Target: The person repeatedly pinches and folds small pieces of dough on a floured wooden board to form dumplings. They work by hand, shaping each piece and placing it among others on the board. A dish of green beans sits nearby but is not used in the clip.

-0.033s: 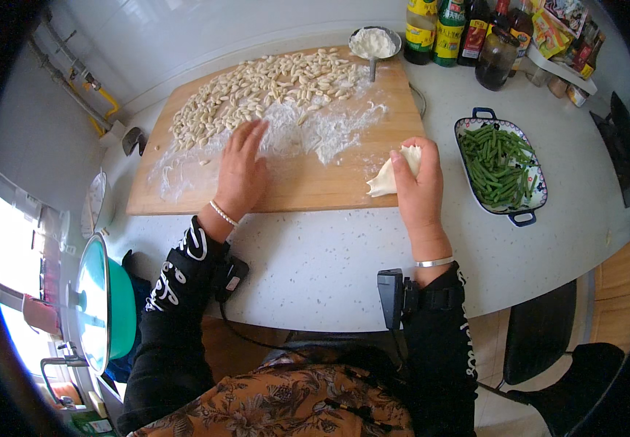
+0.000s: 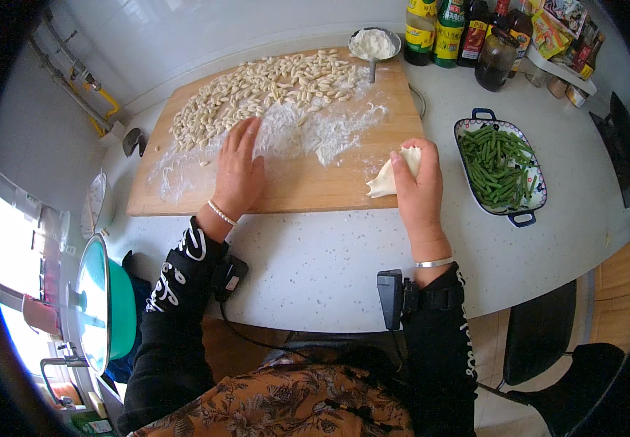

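Fingers of the right hand [image 2: 423, 197] curl around a soft lump of dough [image 2: 384, 182], by the front right corner of the wooden board [image 2: 322, 191]. The left hand [image 2: 239, 177] has just moved a tiny bit left. It holds nothing, its fingers close together and thumb out, near the flour [image 2: 282, 131]. So only the right hand has the lump.
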A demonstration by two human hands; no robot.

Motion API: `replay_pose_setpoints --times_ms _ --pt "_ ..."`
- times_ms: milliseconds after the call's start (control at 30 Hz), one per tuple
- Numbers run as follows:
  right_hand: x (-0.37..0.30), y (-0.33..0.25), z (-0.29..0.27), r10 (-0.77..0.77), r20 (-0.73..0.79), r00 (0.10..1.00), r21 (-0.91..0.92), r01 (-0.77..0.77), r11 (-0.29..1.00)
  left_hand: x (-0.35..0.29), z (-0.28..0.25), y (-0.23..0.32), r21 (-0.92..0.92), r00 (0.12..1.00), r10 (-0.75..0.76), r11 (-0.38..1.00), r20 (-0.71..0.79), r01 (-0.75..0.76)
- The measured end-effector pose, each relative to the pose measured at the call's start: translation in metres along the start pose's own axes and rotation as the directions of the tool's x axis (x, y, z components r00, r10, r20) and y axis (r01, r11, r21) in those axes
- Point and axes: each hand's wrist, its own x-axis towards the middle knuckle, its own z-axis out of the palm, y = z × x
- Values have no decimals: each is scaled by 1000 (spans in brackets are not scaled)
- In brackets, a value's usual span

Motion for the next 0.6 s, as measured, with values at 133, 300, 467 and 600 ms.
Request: replay_pose_setpoints --times_ms 133,300,467,600 --pt "1 1 2 -22 -21 1000 11 22 1000 1 -6 -1 52 999 -30 998 27 29" --pt "0 2 2 -40 -29 999 12 41 999 7 0 12 34 990 65 997 121 -70" --pt "0 3 1 -7 -10 1000 24 7 1000 29 10 14 155 955 -38 988 294 -8" --pt "1 4 1 5 5 1000 26 -5 1000 54 31 5 250 951 -51 968 304 -28"
